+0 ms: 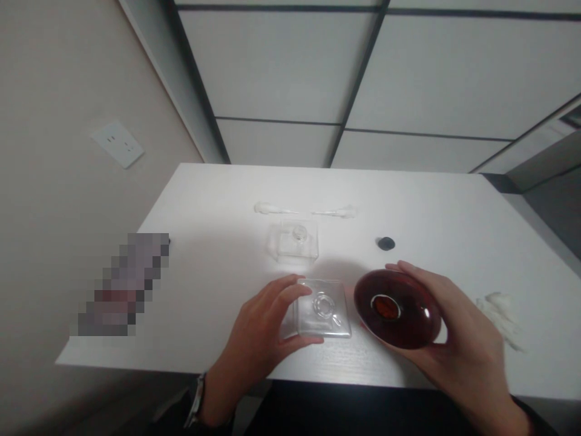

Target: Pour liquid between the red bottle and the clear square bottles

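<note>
My left hand (276, 315) is closed around the left side of a clear square bottle (333, 309), which has a round neck on its top face. My right hand (454, 321) grips a dark red, rounded bottle (408, 327) from its right side. The red bottle is tilted, and its round mouth shows an orange-brown inside. A small gap separates the two bottles. Behind my left hand, another clear square bottle (297, 245) stands on the white table (218, 290). A small black cap (386, 243) lies beyond the red bottle.
Two thin clear pieces with wider outer ends, a left piece (272, 209) and a right piece (338, 212), lie towards the back. A crumpled whitish wrapper (502, 315) rests beside my right hand. At the left edge is a pixelated object (127, 278). A wall socket (118, 144) is at left.
</note>
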{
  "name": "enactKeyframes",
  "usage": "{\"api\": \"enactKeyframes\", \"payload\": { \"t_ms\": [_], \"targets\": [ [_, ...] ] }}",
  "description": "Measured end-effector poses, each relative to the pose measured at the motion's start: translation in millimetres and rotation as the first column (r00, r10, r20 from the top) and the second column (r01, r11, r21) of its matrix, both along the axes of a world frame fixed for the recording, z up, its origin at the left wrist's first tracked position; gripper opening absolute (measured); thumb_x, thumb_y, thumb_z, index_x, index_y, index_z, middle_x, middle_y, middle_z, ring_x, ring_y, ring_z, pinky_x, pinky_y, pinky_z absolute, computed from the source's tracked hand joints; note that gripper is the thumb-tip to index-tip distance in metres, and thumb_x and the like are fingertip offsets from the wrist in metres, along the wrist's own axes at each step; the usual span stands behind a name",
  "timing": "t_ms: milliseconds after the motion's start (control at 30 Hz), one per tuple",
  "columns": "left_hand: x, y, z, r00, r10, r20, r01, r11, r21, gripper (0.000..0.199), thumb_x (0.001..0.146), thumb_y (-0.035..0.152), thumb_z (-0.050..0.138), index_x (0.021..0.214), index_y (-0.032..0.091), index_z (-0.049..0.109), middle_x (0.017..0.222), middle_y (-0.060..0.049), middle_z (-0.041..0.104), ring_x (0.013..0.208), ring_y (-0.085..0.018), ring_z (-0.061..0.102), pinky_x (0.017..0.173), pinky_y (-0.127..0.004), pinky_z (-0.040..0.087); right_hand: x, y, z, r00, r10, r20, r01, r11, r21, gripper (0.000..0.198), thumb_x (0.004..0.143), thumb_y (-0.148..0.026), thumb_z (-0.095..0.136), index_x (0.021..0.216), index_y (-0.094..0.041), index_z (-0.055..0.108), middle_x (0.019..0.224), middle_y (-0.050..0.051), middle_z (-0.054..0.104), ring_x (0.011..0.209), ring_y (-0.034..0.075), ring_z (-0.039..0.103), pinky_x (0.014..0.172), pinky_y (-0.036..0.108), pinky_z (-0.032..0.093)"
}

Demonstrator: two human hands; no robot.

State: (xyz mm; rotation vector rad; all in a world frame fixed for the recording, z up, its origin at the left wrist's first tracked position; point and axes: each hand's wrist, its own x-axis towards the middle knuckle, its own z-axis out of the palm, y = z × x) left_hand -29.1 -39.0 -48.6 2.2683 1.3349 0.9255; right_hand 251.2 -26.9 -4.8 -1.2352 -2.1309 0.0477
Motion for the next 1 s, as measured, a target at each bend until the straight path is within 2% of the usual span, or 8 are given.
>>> {"api": "enactKeyframes", "payload": {
  "t_ms": [500,633,733,867,1000],
  "targets": [
    [2.2,-1.5,-4.0,1.000,0.017,-0.006,-0.016,0.999,0.028,0.070,0.080,0.053,0.088,0.131,0.027,0.046,0.133,-0.013,0.073,0.123,-0.031,0.074,0.103,-0.045,0.064,6.1,0.2,3.4,0.967,0.013,0.254,-0.022,0.999,0.031,0.062,0.103,-0.045,0.060,0.159,-0.022,0.043,0.126,0.017,0.069,0.104,0.031,0.073,0.076,0.039,0.065],
    [2.8,-1.8,-3.4,1.000,0.014,-0.009,-0.014,1.000,0.022,0.071,0.079,0.049,0.090,0.131,0.027,0.046,0.134,-0.012,0.073,0.123,-0.031,0.074,0.102,-0.046,0.064,7.9,-0.4,11.3,0.943,0.026,0.332,-0.036,0.999,0.025,0.055,0.106,-0.046,0.052,0.154,-0.020,0.047,0.126,0.017,0.070,0.103,0.030,0.074,0.072,0.037,0.065],
    [3.4,-1.4,-2.1,1.000,0.014,-0.013,-0.014,1.000,0.027,0.078,0.073,0.044,0.096,0.131,0.025,0.046,0.133,-0.013,0.074,0.122,-0.032,0.074,0.102,-0.046,0.064,7.9,0.0,20.0,0.912,0.043,0.407,-0.051,0.999,0.008,0.049,0.108,-0.043,0.047,0.148,-0.016,0.050,0.125,0.018,0.071,0.102,0.029,0.075,0.070,0.035,0.065],
    [3.6,-0.9,-1.4,0.999,0.014,-0.028,-0.013,0.998,0.057,0.091,0.061,0.038,0.103,0.130,0.024,0.046,0.130,-0.015,0.075,0.117,-0.034,0.076,0.097,-0.047,0.067,6.4,4.0,32.2,0.884,0.089,0.460,-0.098,0.995,-0.005,0.049,0.109,-0.046,0.044,0.145,-0.014,0.051,0.120,0.019,0.073,0.097,0.027,0.077,0.068,0.033,0.065],
    [3.8,0.5,-1.4,0.999,0.022,-0.037,-0.019,0.996,0.085,0.091,0.059,0.035,0.104,0.130,0.024,0.047,0.129,-0.015,0.075,0.115,-0.035,0.077,0.095,-0.048,0.068,3.3,9.1,42.8,0.860,0.129,0.493,-0.137,0.990,-0.021,0.051,0.109,-0.048,0.043,0.144,-0.012,0.050,0.114,0.018,0.075,0.096,0.027,0.077,0.067,0.032,0.065]
  ]
}}
